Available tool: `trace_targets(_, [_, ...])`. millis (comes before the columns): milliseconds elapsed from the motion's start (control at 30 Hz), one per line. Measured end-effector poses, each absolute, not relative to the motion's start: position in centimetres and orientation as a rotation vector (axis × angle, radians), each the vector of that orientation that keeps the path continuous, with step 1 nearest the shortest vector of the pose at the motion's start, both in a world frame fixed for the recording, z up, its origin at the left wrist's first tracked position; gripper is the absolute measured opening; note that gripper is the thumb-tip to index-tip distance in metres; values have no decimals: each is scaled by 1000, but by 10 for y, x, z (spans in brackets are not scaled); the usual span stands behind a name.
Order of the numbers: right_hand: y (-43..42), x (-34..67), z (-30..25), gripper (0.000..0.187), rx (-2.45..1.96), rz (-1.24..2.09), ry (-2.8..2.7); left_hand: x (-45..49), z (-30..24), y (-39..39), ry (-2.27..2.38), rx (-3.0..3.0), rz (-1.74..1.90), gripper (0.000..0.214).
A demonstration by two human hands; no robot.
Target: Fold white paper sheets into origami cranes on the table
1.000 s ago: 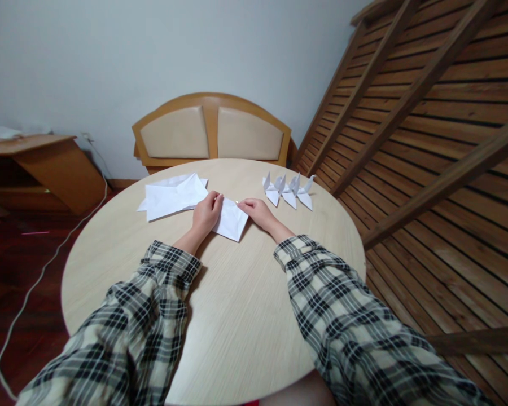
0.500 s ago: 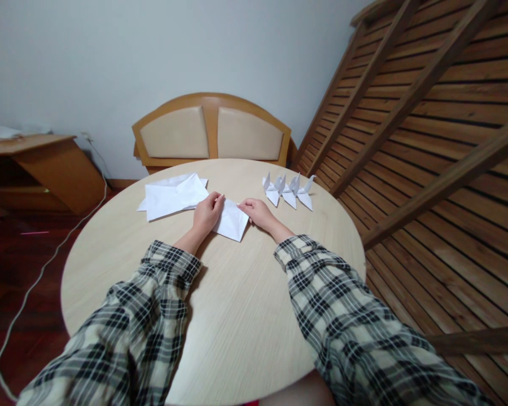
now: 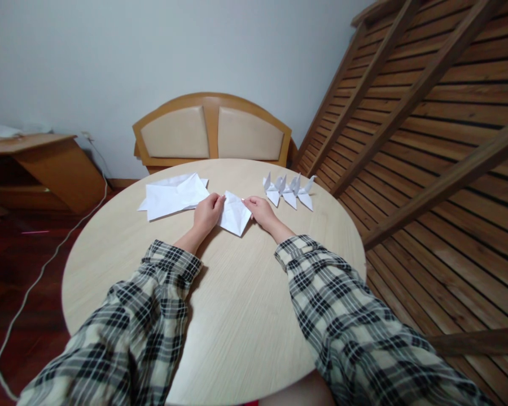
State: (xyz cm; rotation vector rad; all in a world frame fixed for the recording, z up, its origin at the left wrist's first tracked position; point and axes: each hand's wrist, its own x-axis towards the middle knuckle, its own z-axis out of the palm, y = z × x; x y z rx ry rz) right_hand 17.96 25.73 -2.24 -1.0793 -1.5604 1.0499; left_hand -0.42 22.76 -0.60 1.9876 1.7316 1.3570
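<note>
A creased square of white paper [image 3: 235,214] is held between my two hands, one corner pointing towards me, over the middle of the round table. My left hand [image 3: 207,214] pinches its left side, with the fingers curled. On the opposite side my right hand [image 3: 262,213] grips the edge between thumb and fingers. Just beyond my left hand lies a pile of loose white paper sheets [image 3: 169,198]. Several folded paper cranes [image 3: 288,192] stand in a row past my right hand.
The pale round wooden table [image 3: 237,316] has its near edge at my lap. Behind it rises a headboard with cream panels [image 3: 173,132]. Slatted wood [image 3: 427,169] leans along the right. At left are a wooden desk [image 3: 63,163] and a white cable [image 3: 38,279] on the floor.
The paper has shifted slightly away from me, and its far corner now shows between my hands. My right hand has moved a little to the right along with its edge.
</note>
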Motion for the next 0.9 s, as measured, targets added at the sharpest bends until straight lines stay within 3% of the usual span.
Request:
trace_targets(467, [263,184,-23,33,-1111,969,-1388,-5,-7,226,1689,1966,1374,35])
trace_targets(900, [262,184,-21,28,-1083,998,-1348,-8,-9,229,1772,1882,1388,36])
